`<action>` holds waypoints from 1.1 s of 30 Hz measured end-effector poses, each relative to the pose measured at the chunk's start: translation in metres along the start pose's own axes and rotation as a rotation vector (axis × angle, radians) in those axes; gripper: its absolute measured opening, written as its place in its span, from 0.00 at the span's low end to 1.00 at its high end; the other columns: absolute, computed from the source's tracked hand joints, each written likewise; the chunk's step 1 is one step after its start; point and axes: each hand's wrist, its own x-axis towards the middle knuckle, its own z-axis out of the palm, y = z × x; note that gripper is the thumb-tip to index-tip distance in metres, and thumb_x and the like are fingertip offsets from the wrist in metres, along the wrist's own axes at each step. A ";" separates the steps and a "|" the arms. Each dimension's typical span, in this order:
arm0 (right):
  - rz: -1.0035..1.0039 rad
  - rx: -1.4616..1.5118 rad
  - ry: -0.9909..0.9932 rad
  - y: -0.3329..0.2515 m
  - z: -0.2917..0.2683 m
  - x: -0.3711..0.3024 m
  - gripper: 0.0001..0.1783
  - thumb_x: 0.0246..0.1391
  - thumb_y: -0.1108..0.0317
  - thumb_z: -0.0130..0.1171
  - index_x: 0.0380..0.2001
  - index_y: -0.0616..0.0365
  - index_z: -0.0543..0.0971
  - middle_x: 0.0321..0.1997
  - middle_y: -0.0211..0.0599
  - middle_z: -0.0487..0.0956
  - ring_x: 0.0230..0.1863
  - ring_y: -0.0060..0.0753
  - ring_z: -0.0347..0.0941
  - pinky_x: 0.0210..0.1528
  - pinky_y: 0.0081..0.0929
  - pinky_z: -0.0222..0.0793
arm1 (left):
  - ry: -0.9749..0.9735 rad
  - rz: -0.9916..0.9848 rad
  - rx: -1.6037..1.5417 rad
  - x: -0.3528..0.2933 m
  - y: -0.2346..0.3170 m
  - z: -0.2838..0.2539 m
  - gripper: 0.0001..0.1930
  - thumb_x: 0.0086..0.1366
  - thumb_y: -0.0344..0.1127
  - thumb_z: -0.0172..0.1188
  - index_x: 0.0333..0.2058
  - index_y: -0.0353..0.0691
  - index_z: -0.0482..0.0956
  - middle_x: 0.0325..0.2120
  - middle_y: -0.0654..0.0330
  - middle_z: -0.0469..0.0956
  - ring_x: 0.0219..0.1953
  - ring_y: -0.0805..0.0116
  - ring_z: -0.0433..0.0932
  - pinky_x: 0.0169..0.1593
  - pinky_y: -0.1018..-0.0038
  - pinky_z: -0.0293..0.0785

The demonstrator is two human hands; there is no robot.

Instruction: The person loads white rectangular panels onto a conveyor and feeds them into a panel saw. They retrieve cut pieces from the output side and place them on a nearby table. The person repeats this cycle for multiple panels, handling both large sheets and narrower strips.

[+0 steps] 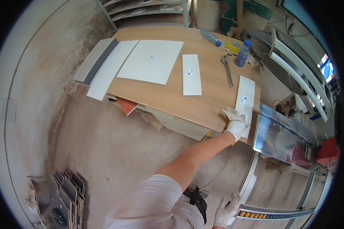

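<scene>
My left hand [237, 125], in a white glove, reaches to the table's right end and touches the near end of a narrow white panel [248, 89] bearing a small label. Its fingers are stretched out and spread beside the panel. Low at the right, my right hand [227, 210], gloved too, is close to the end of a roller rail [256, 215]; its fingers are apart, and I see nothing in them. Another narrow white panel [192, 78] lies mid-table. Farther left are a large white panel [151, 63] and a long white panel [111, 68] that overhangs the near edge.
On the wooden table [214, 103] lie an adjustable wrench [227, 71] and a tipped clear bottle [209, 36]; a blue-capped bottle [242, 55] stands nearby. A shiny metal machine bed [275, 131] adjoins the right side. Dark boards [67, 194] lean at lower left.
</scene>
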 end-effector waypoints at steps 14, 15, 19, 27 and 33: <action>-0.150 0.150 -0.061 -0.046 0.029 0.035 0.25 0.61 0.69 0.68 0.61 0.65 0.80 0.66 0.61 0.80 0.67 0.70 0.76 0.71 0.58 0.71 | 0.076 0.154 0.011 -0.041 -0.045 0.015 0.33 0.83 0.60 0.46 0.63 0.34 0.81 0.62 0.31 0.72 0.62 0.14 0.68 0.55 0.03 0.56; -0.170 0.183 -0.088 -0.045 0.034 0.033 0.25 0.61 0.69 0.69 0.60 0.65 0.80 0.66 0.61 0.80 0.66 0.70 0.76 0.71 0.57 0.72 | 0.153 0.079 0.022 -0.049 -0.051 0.016 0.30 0.83 0.59 0.47 0.61 0.38 0.82 0.61 0.35 0.73 0.61 0.18 0.69 0.56 0.06 0.56; -0.226 0.285 -0.190 -0.031 0.057 0.030 0.26 0.60 0.69 0.70 0.61 0.65 0.81 0.63 0.61 0.81 0.65 0.69 0.78 0.71 0.56 0.73 | 0.275 0.103 -0.124 -0.108 -0.107 0.024 0.22 0.81 0.57 0.51 0.52 0.48 0.85 0.51 0.50 0.76 0.54 0.38 0.74 0.58 0.20 0.55; -0.159 0.167 -0.145 -0.049 0.073 0.046 0.26 0.60 0.72 0.70 0.61 0.64 0.81 0.62 0.58 0.83 0.64 0.65 0.79 0.71 0.52 0.74 | 0.304 -0.240 0.108 -0.266 -0.401 0.031 0.14 0.77 0.43 0.60 0.54 0.43 0.79 0.37 0.54 0.80 0.43 0.46 0.82 0.47 0.22 0.64; -0.177 0.304 -0.179 -0.227 0.153 0.128 0.30 0.59 0.72 0.73 0.65 0.63 0.81 0.66 0.57 0.83 0.69 0.59 0.79 0.74 0.47 0.72 | 0.503 -0.630 -0.110 -0.131 -0.623 0.002 0.26 0.77 0.57 0.64 0.47 0.34 0.82 0.42 0.42 0.85 0.47 0.36 0.83 0.64 0.36 0.64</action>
